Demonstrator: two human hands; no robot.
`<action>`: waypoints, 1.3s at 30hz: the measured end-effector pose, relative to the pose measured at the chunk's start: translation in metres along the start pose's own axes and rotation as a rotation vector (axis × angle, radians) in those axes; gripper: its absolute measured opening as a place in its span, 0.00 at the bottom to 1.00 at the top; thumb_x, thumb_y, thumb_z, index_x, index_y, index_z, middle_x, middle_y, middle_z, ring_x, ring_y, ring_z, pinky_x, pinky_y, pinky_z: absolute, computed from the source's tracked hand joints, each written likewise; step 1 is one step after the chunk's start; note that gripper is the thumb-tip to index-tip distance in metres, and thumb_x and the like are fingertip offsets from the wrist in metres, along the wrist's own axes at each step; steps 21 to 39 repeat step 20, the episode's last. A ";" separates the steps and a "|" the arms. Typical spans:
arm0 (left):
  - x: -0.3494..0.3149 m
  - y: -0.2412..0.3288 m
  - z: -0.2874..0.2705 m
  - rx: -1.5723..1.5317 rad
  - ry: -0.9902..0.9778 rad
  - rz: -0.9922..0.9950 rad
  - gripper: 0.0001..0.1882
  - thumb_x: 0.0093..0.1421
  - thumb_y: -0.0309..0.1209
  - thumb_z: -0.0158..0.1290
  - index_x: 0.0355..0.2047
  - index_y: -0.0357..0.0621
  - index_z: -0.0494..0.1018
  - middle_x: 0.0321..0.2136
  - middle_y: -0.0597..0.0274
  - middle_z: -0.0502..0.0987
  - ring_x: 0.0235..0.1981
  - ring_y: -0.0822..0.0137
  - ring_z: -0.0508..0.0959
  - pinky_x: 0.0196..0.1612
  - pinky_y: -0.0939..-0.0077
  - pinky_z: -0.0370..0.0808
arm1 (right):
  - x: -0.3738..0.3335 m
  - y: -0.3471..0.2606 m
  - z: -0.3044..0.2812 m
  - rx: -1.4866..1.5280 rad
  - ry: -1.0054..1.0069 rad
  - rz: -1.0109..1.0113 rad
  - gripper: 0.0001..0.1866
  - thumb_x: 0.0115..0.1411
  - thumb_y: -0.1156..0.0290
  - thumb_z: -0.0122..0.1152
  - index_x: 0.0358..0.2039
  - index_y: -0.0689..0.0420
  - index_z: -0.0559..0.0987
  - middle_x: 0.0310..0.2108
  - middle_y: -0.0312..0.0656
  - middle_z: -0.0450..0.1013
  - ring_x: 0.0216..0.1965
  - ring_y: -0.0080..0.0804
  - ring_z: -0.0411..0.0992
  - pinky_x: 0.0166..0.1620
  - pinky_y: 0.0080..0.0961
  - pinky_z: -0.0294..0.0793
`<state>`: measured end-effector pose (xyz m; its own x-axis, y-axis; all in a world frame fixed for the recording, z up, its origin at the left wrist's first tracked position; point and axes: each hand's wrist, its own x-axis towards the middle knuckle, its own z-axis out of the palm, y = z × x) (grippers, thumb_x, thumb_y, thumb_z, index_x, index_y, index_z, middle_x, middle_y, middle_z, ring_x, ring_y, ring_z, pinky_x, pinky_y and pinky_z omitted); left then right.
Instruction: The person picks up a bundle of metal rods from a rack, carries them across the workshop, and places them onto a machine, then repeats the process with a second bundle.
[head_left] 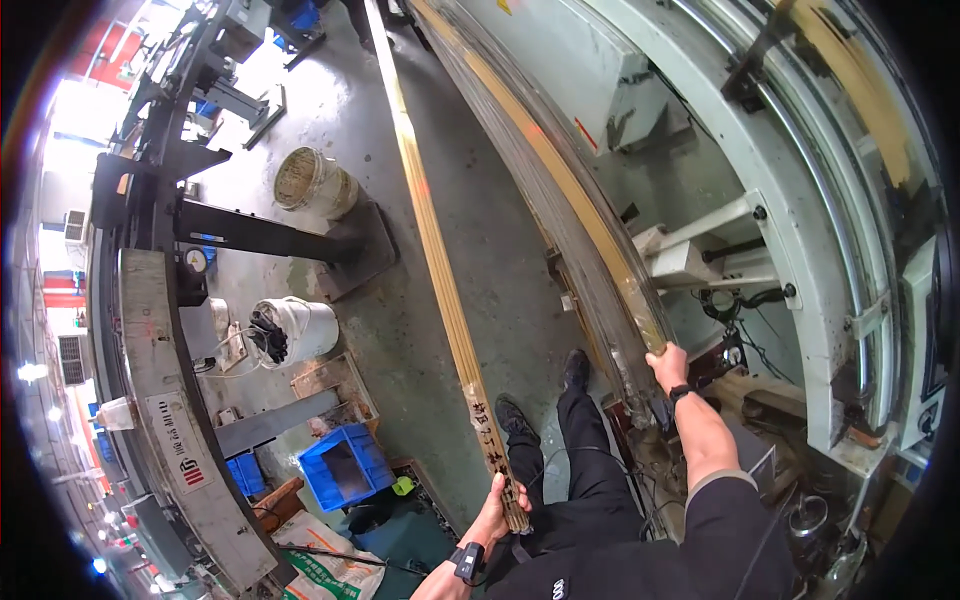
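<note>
My left hand (493,510), with a dark band on its wrist, is closed round the near end of a long bundle of brass-coloured rods (437,250). That bundle slants away toward the far end of the aisle, and dark handwriting marks its wrapped near part. On the right, my right hand (668,368) is closed on the near end of a second long brass-coloured bundle (570,185), which looks wrapped in clear film. It lies along a stack of grey rods (530,210). The fingertips under each bundle are hidden.
A long pale machine (800,240) runs along the right. At left stand a dark machine frame (150,260), a stained bucket (318,183), a white bucket with black gloves (300,335) and a blue crate (345,468). My feet are on the grey floor (390,370) between them.
</note>
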<state>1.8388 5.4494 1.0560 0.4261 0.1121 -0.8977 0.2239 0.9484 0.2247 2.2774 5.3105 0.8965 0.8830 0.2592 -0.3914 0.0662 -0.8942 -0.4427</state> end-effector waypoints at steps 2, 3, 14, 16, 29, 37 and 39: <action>-0.004 0.001 0.001 0.029 0.043 -0.026 0.36 0.61 0.68 0.45 0.35 0.41 0.72 0.21 0.58 0.75 0.27 0.58 0.77 0.35 0.65 0.76 | -0.014 -0.001 -0.008 -0.165 0.065 -0.055 0.20 0.50 0.61 0.72 0.36 0.61 0.77 0.39 0.55 0.76 0.42 0.56 0.75 0.43 0.46 0.76; -0.011 0.000 0.000 -0.002 0.015 -0.020 0.36 0.61 0.68 0.45 0.34 0.41 0.72 0.21 0.58 0.75 0.26 0.58 0.77 0.35 0.65 0.76 | -0.020 -0.001 -0.013 -0.146 0.143 -0.073 0.16 0.53 0.63 0.70 0.37 0.59 0.76 0.41 0.53 0.74 0.43 0.55 0.74 0.43 0.48 0.74; -0.028 -0.008 0.020 -0.039 -0.065 0.006 0.36 0.61 0.68 0.46 0.33 0.42 0.72 0.21 0.59 0.74 0.26 0.59 0.77 0.35 0.65 0.76 | -0.222 -0.171 0.050 0.981 -1.224 0.136 0.22 0.66 0.50 0.58 0.39 0.60 0.80 0.35 0.44 0.80 0.34 0.30 0.78 0.40 0.30 0.78; -0.029 -0.007 0.020 -0.039 -0.032 0.030 0.35 0.61 0.68 0.45 0.34 0.43 0.72 0.20 0.60 0.73 0.26 0.59 0.76 0.35 0.65 0.77 | -0.258 -0.198 0.051 0.952 -1.414 0.082 0.23 0.65 0.50 0.61 0.45 0.59 0.78 0.37 0.44 0.80 0.37 0.31 0.79 0.43 0.31 0.78; -0.024 -0.002 0.020 -0.011 -0.026 0.111 0.34 0.62 0.67 0.46 0.39 0.43 0.70 0.22 0.60 0.74 0.26 0.58 0.77 0.36 0.62 0.77 | -0.273 -0.219 0.051 0.713 -1.427 0.046 0.31 0.56 0.48 0.71 0.49 0.59 0.78 0.40 0.40 0.80 0.43 0.31 0.78 0.48 0.29 0.77; -0.024 -0.002 0.020 -0.011 -0.026 0.111 0.34 0.62 0.67 0.46 0.39 0.43 0.70 0.22 0.60 0.74 0.26 0.58 0.77 0.36 0.62 0.77 | -0.273 -0.219 0.051 0.713 -1.427 0.046 0.31 0.56 0.48 0.71 0.49 0.59 0.78 0.40 0.40 0.80 0.43 0.31 0.78 0.48 0.29 0.77; -0.024 -0.002 0.020 -0.011 -0.026 0.111 0.34 0.62 0.67 0.46 0.39 0.43 0.70 0.22 0.60 0.74 0.26 0.58 0.77 0.36 0.62 0.77 | -0.273 -0.219 0.051 0.713 -1.427 0.046 0.31 0.56 0.48 0.71 0.49 0.59 0.78 0.40 0.40 0.80 0.43 0.31 0.78 0.48 0.29 0.77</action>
